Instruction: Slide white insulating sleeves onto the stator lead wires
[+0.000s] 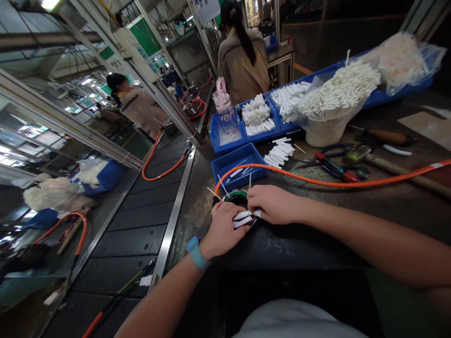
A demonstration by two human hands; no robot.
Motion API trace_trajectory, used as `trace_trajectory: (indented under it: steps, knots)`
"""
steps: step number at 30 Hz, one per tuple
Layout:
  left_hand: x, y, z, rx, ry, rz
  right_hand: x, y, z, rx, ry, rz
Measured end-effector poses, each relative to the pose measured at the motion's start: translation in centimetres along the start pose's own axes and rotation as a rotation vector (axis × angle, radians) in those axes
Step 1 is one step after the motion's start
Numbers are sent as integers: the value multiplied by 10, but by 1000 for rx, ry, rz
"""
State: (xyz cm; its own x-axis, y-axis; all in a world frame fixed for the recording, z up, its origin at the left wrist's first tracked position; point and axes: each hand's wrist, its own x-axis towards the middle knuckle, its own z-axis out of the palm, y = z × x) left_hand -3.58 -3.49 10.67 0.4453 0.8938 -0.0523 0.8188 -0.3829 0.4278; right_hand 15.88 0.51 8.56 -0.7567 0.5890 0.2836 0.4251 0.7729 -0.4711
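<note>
A ring-shaped part (237, 195) with a green inner face, perhaps a motor stator, lies on the dark bench, with thin white sticks or tubes standing out of its rim. My left hand (223, 227) rests over its near left side, its fingers closed around white sleeves (242, 220). Across from it, my right hand (273, 203) is pinched at the near right side, with a short white sleeve (258, 213) at its fingertips. An orange cable (310, 180) arches behind both hands and runs down to the ring. Both hands hide much of the ring.
Behind the ring sits a blue tray (239, 159) with some tubes. Cut white tubes (280, 152) lie beside it, near pliers (338, 166) and a hammer (391, 169). Blue bins (259, 134) and a bag of white tubes (334, 101) stand behind. A conveyor (141, 220) runs at left.
</note>
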Motion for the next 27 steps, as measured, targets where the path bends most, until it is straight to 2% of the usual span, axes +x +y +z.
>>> trace_trajectory:
  steps: [3, 8, 13, 16, 18, 22, 24, 27]
  knots:
    - [0, 1, 2, 1, 11, 13, 0, -5, 2, 13, -21, 93]
    - [-2, 2, 7, 57, 91, 42, -9, -6, 12, 180, 97, 259]
    - [-3, 2, 11, 73, 114, 62, -14, -7, 21, 203, 186, 260]
    - [-3, 1, 13, 70, 132, 45, -20, -8, 29, 162, 253, 218]
    - [-4, 0, 11, 74, 124, 48, -26, -9, 36, 79, 309, 124]
    - [-6, -9, 2, 75, 26, 138, -38, -13, 51, -190, 385, -70]
    - [-9, -14, -1, 95, -31, 214, -40, -15, 55, -266, 390, -107]
    - [-12, -17, 3, 269, 1, 271, -42, -18, 55, -282, 378, -93]
